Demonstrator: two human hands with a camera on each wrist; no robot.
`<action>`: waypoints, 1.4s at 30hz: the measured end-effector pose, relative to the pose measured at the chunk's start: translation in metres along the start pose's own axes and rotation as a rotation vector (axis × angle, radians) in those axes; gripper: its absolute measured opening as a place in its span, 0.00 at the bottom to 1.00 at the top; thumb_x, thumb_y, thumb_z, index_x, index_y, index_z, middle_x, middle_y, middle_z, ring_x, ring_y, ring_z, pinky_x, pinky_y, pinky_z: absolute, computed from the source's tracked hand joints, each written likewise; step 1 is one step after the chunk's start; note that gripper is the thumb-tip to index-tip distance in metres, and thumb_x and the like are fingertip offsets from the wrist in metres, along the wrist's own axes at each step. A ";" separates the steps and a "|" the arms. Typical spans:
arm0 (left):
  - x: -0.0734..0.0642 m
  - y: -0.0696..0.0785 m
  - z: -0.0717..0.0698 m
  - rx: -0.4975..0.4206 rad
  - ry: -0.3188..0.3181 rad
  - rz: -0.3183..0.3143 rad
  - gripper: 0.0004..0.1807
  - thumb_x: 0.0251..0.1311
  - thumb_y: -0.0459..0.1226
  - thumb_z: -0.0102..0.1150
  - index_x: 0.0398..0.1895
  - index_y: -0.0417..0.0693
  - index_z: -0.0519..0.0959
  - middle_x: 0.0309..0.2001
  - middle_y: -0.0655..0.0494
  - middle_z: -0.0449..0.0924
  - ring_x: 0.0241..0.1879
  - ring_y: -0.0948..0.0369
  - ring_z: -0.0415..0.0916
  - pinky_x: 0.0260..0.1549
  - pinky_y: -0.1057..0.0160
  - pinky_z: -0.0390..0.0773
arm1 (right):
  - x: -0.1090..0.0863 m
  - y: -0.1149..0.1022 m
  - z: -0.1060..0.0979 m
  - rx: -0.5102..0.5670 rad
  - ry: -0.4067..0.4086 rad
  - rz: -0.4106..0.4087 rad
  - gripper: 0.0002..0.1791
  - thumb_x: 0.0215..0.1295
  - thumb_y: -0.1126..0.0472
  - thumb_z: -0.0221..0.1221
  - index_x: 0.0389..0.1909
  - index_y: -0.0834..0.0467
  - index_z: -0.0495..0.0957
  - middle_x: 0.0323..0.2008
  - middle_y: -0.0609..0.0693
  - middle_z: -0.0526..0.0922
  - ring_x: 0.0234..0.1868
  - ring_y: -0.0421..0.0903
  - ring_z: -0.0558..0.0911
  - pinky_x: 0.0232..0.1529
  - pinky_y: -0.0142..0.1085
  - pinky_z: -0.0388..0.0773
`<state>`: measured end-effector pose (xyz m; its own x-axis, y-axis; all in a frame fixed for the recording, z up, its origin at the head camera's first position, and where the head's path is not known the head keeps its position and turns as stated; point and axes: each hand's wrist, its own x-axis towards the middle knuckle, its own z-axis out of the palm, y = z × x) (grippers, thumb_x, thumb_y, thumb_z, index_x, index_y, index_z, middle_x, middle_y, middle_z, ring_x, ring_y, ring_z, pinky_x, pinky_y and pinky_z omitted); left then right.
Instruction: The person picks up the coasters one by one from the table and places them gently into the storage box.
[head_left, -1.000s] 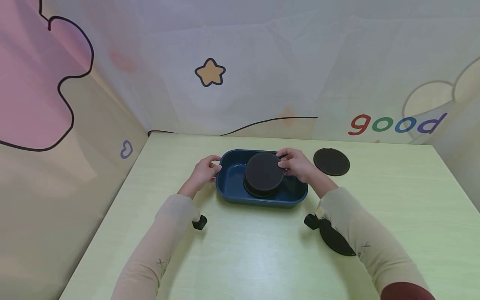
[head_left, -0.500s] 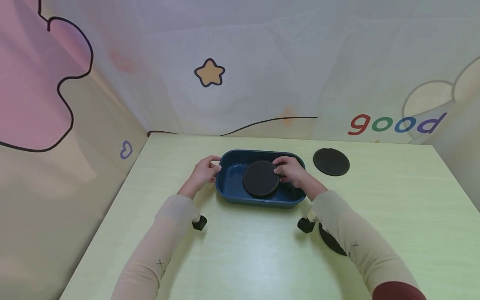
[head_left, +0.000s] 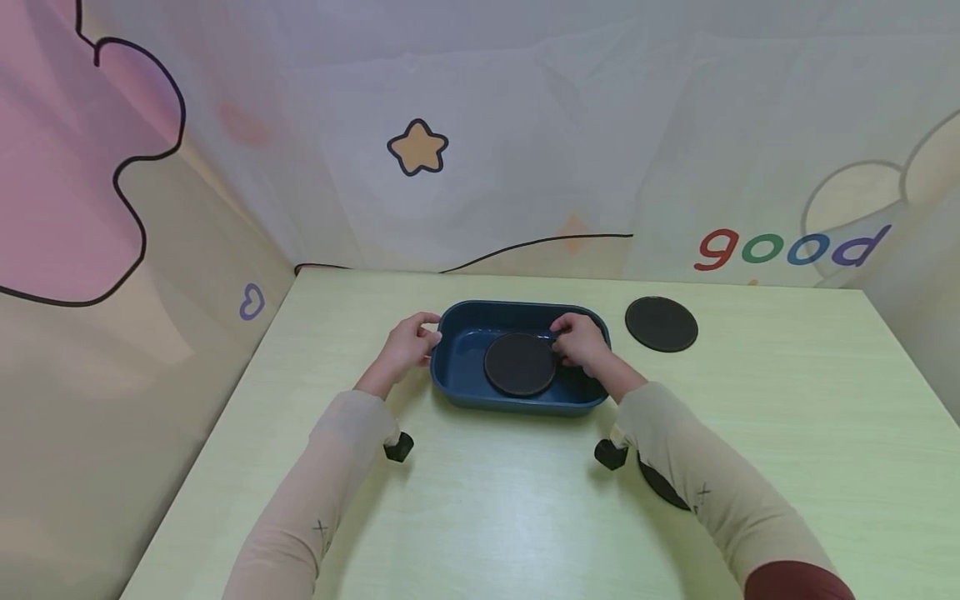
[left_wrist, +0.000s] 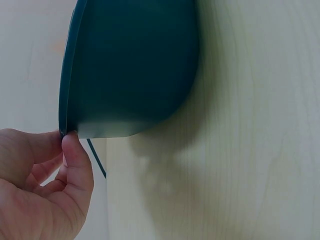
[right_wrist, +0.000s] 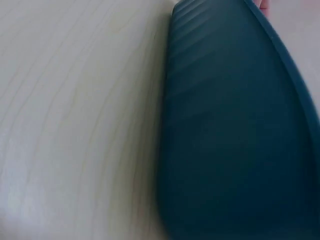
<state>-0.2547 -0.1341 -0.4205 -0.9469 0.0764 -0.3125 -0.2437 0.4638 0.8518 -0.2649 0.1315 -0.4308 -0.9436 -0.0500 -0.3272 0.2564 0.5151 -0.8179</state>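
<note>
A deep blue rectangular basin (head_left: 517, 408) with rounded corners stands on the table. My left hand (head_left: 405, 343) pinches its left rim, thumb and fingers on either side, as the left wrist view shows up close. Inside the basin lies a flat round black coaster (head_left: 521, 364), near the middle of the floor. Over the basin's right part is my right hand (head_left: 583, 343), its fingertips beside the coaster's right edge and its index finger raised off it. The right wrist view shows mostly the basin's ribbed outer wall (right_wrist: 225, 110); the right hand is hidden there.
Another round black coaster (head_left: 662, 324) lies on the pale wooden table (head_left: 495, 517), to the right behind the basin. A further black disc (head_left: 662, 482) is partly covered by the right sleeve. A printed cloth wall (head_left: 525, 150) rises behind the table.
The right hand lowered a coaster into the basin onto the one lying there, then let go, its fingers lifting slightly off to the right. The left hand stayed at the rim.
</note>
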 end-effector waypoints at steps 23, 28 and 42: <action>-0.003 0.002 0.000 0.007 -0.005 0.007 0.19 0.63 0.34 0.44 0.58 0.47 0.64 0.35 0.51 0.68 0.29 0.61 0.72 0.25 0.70 0.75 | -0.045 -0.006 -0.073 -0.264 -0.306 -0.294 0.16 0.58 0.66 0.54 0.48 0.65 0.67 0.35 0.56 0.70 0.34 0.49 0.72 0.33 0.36 0.75; -0.002 0.002 0.001 0.010 -0.007 0.010 0.19 0.63 0.34 0.44 0.58 0.47 0.64 0.36 0.50 0.68 0.29 0.62 0.72 0.25 0.70 0.76 | -0.059 0.000 -0.094 -0.295 -0.348 -0.311 0.17 0.58 0.66 0.55 0.48 0.65 0.67 0.36 0.56 0.72 0.34 0.48 0.73 0.34 0.39 0.75; -0.001 0.002 0.002 0.025 -0.005 0.006 0.19 0.64 0.34 0.44 0.58 0.47 0.64 0.37 0.48 0.68 0.31 0.58 0.72 0.26 0.69 0.75 | -0.080 0.040 -0.129 -0.274 -0.416 -0.243 0.20 0.56 0.61 0.58 0.48 0.63 0.66 0.36 0.56 0.73 0.36 0.48 0.73 0.36 0.41 0.73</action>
<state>-0.2538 -0.1316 -0.4191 -0.9473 0.0833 -0.3092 -0.2324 0.4854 0.8428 -0.2056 0.2665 -0.3767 -0.7923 -0.5004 -0.3491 -0.0747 0.6475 -0.7584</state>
